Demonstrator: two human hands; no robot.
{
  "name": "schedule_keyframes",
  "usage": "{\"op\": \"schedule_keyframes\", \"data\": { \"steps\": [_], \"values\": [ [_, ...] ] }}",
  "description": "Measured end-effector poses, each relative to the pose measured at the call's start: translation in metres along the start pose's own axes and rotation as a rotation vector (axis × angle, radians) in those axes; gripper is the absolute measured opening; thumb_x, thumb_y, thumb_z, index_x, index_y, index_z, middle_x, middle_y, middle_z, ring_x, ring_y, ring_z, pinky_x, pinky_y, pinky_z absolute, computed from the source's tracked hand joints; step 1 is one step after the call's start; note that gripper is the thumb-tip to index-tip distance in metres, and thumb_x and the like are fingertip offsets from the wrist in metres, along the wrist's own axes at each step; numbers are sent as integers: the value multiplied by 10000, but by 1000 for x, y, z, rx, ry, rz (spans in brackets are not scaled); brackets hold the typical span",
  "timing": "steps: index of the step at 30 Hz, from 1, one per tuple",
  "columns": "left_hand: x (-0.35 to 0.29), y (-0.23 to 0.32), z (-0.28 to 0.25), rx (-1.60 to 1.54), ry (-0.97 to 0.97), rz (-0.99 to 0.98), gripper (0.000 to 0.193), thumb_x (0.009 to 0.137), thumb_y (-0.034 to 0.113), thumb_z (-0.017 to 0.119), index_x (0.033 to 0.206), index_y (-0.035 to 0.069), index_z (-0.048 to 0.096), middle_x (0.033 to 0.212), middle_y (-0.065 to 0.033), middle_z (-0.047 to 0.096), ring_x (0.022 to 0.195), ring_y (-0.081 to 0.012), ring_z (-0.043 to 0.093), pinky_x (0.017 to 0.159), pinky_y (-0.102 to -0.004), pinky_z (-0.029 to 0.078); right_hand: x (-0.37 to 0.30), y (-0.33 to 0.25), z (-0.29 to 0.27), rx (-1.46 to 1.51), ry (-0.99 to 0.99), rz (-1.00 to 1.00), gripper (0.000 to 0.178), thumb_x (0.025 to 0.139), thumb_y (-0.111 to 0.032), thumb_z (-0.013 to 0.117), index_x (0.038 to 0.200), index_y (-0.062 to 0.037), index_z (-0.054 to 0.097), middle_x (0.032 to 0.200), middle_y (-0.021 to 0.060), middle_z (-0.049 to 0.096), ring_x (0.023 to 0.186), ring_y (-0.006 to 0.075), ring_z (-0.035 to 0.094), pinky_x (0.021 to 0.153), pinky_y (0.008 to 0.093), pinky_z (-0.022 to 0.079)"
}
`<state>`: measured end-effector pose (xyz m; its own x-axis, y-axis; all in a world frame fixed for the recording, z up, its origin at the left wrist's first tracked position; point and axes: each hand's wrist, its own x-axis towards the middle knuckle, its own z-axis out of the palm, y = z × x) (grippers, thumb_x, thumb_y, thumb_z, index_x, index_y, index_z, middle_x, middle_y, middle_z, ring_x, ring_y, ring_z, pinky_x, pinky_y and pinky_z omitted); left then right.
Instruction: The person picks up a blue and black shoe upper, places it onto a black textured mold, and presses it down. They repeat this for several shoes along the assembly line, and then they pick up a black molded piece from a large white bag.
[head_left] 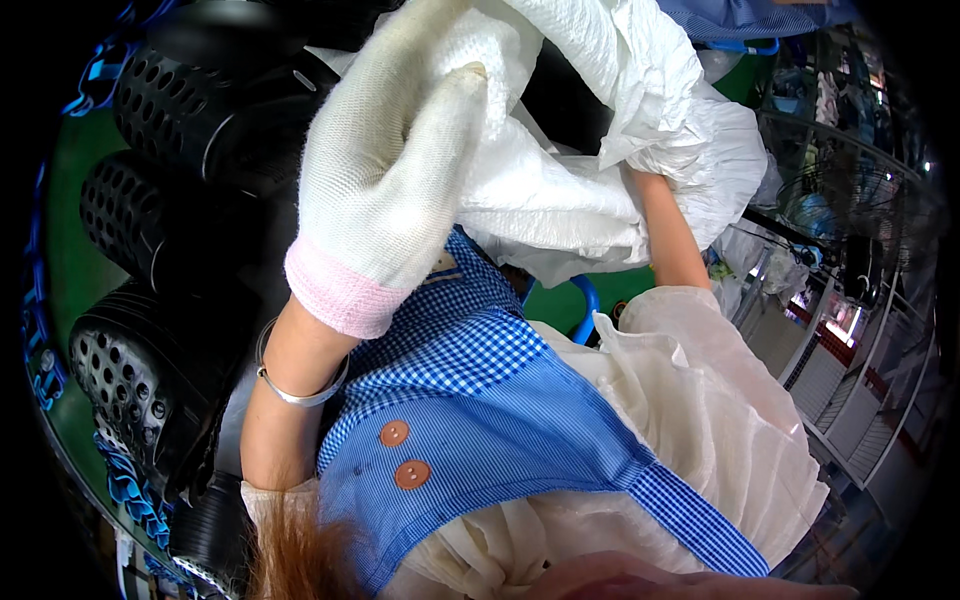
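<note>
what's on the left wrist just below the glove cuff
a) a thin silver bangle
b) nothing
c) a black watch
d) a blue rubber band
a: a thin silver bangle circles the bare forearm just below the pink cuff of the white knit glove on the left hand.

surface: green table (70,270) | on it: black perforated cylinders (170,120), apparently in a row

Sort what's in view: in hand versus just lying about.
In hand: white cloth, gripped by gloved left hand; right hand buried in its folds.

Lying about: black perforated parts, blue straps, fan.
</note>
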<state>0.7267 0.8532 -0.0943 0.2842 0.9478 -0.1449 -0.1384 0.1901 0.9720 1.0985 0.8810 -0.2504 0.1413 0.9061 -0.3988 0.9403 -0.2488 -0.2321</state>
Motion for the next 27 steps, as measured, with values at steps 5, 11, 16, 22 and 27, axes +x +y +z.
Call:
{"op": "schedule_keyframes", "data": {
  "steps": [5, 11, 16, 22, 27],
  "values": [
    [0, 6, -1, 2, -9, -32, 467, 946, 121, 522, 1366, -18, 373, 1212, -97, 542, 1060, -132, 538, 892, -256, 438, 0, -4, -5, 38, 11, -1, 386, 902, -253, 491, 1222, -37, 513, 1178, 133, 565, 1067, 266, 552, 925, 328, 437],
    [-6, -16, 2, 14, 94, 67, 436, 925, 130, 541, 1327, -8, 445, 1253, -148, 538, 1149, -195, 526, 965, -310, 426, -1, -8, -14, 96, 16, -13, 397, 904, -257, 491, 1233, -34, 500, 1192, 134, 554, 1082, 263, 543, 931, 328, 435],
    [-4, -32, -2, 189, 129, 211, 463, 880, 225, 481, 1301, 33, 493, 1222, -213, 568, 1132, -307, 565, 967, -360, 429, -13, -13, -18, 145, 19, -12, 407, 907, -260, 490, 1243, -32, 488, 1204, 135, 545, 1093, 259, 535, 935, 327, 432],
    [-2, -38, -5, 309, 153, 230, 466, 883, 258, 469, 1304, 59, 486, 1197, -235, 570, 1109, -353, 568, 945, -381, 444, -19, -16, -14, 185, 23, -10, 418, 909, -264, 489, 1255, -29, 475, 1218, 136, 534, 1108, 256, 526, 940, 326, 430],
    [1, -41, -8, 395, 162, 225, 478, 891, 274, 452, 1318, 59, 469, 1201, -235, 568, 1115, -352, 564, 948, -383, 443, -22, -18, -19, 235, 36, -4, 429, 911, -268, 489, 1265, -27, 463, 1231, 136, 525, 1120, 253, 519, 944, 326, 427]
  ]
}}
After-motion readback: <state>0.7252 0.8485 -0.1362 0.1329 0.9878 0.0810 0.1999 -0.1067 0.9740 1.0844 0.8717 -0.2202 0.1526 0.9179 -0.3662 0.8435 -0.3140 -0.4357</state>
